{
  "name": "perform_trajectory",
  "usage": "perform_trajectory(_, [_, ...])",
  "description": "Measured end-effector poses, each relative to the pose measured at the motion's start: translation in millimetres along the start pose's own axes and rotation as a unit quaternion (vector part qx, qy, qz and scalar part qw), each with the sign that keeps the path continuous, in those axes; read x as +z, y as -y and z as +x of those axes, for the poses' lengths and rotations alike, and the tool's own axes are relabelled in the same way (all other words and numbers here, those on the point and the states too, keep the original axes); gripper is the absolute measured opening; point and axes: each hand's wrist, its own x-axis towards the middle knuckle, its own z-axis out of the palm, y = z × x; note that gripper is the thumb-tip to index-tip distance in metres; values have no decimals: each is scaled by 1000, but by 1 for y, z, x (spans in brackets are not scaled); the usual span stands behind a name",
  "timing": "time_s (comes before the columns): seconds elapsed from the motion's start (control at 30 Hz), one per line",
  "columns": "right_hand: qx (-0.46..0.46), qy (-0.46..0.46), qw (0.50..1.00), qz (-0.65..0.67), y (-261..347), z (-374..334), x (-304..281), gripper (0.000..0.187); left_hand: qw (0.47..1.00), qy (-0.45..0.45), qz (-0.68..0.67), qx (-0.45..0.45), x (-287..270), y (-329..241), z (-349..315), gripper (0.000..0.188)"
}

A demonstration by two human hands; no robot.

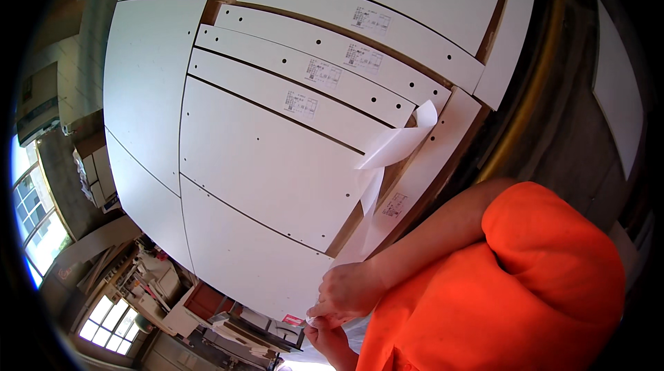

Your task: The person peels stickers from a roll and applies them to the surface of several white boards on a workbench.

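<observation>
Apparently, things are standing partway: several narrow white panels (272, 94) are bearing printed labels (301, 104), while the broad white panels (266, 160) are showing none that I can make out; how much is remaining, I cannot tell. A curling white strip (398, 148) is lying across the panel ends, its far end lifting into a loop, its near part trailing toward the right hand (349, 291). At the lower panel edge, the right hand's grip is pinching together on a small white piece (310, 321); whether that piece is joining the strip is not showing. The left hand (328, 340) is meeting it from below, but I cannot tell how closed its grip is. A red-and-white tag (293, 320) is sitting just beside the fingertips.
</observation>
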Motion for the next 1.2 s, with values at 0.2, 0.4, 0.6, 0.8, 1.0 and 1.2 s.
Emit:
perform_trajectory(0.2, [10,16,1000,-4,1,-3,-2,24,999,10,17,45,-9,15,0,29])
perform_trajectory(0.4, [58,-8,998,30,4,-3,-11,22,996,68,59,28,-4,14,-5,22])
perform_trajectory(0.6, [223,-59,961,155,24,-2,-37,17,981,191,31,11,25,-8,-4,22])
perform_trajectory(0.8, [297,-116,895,313,35,1,-58,7,967,251,-33,16,31,16,0,25])
perform_trajectory(1.0, [5,-293,922,-252,11,34,-96,15,969,222,-113,-1,-2,60,-17,28])
perform_trajectory(1.2, [-249,-145,836,-466,13,63,-96,23,975,161,-156,-10,-38,76,-29,31])
